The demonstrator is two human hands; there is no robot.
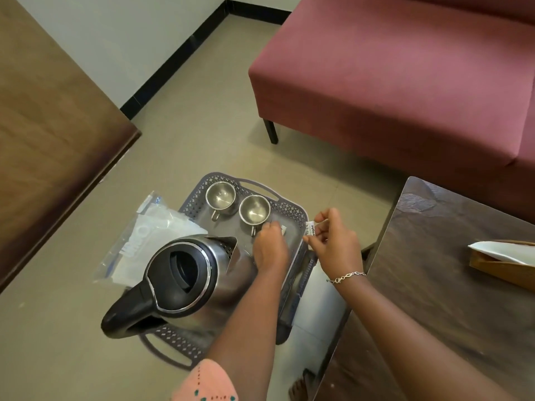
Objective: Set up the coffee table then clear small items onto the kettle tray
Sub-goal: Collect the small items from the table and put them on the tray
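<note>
I see my left hand [270,250] pinching a small white sachet [284,229] low over the grey perforated plastic kettle tray [292,211] on the floor. My right hand [335,241] pinches a second printed white sachet [310,228] upright just beyond the tray's rim beside it; I judge it nearer for release.

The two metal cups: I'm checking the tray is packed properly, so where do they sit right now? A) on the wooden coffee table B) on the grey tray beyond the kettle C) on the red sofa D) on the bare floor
B: both metal cups stand upright inside the grey tray, on the far side of the kettle.
</note>
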